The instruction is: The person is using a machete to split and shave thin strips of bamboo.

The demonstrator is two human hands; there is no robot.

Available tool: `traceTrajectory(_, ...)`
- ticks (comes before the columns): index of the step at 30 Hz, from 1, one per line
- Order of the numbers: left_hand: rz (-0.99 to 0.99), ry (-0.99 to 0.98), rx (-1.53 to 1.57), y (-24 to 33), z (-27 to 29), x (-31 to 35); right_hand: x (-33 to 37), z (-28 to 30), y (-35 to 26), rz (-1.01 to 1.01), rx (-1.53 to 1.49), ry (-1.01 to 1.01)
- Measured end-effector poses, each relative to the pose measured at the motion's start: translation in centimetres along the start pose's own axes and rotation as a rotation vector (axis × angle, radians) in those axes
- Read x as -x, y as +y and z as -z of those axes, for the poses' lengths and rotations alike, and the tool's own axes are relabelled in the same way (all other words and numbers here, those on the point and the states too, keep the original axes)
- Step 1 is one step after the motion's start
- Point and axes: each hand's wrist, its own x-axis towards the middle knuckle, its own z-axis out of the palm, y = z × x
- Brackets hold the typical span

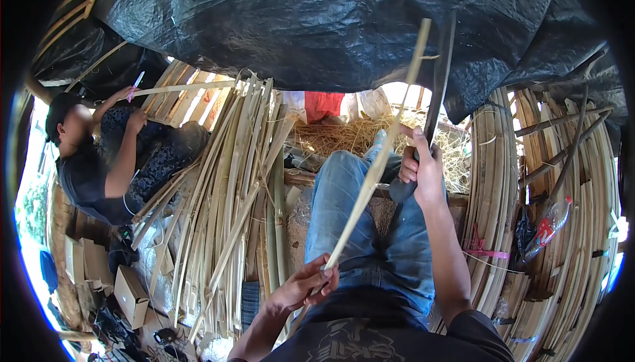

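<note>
A long pale bamboo strip (364,208) runs slantwise across my lap, its far end reaching up in front of the black sheeting. My left hand (306,284) is closed around its near part, close to my waist. In my right hand (421,167) is a long-bladed knife (439,90) with a dark handle, the blade pointing up and away from me. The strip passes just left of the blade, and a thin sliver sticks out from it near the top. One finger of my right hand reaches toward the strip; whether it touches, I cannot tell.
Bundled bamboo strips (228,210) lean at my left; long slats (489,177) line the right. Black plastic sheeting (317,24) hangs low ahead. A co-worker (119,150) sits at far left with a small knife. Cardboard boxes (131,296) and a plastic bottle (548,228) are nearby.
</note>
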Motion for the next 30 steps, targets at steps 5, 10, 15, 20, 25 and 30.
traceTrajectory(5, -0.076, 0.258, -0.189, 1.3, -1.3, -2.1, 2.4, 2.5, 5.3, 0.089, 0.242, 0.005)
traceTrajectory(10, -0.026, 0.205, -0.051, 2.5, -3.0, -4.2, 6.2, 2.4, 7.8, 0.487, 0.822, -0.269)
traceTrajectory(15, 0.011, 0.164, 0.011, 1.4, -2.9, -4.7, 6.8, 1.6, 6.9, 0.851, 1.203, -0.451)
traceTrajectory(20, -0.027, 0.177, -0.03, 2.0, -3.7, -4.4, 3.4, 3.1, 5.7, 0.928, 1.279, -0.251)
traceTrajectory(25, -0.004, 0.167, -0.019, 1.7, -3.7, -4.6, 5.3, 2.3, 5.9, 0.965, 1.292, -0.33)
traceTrajectory(30, -0.01, 0.165, -0.046, 2.1, -4.6, -4.6, 2.3, 4.4, 4.2, 0.965, 1.348, -0.205)
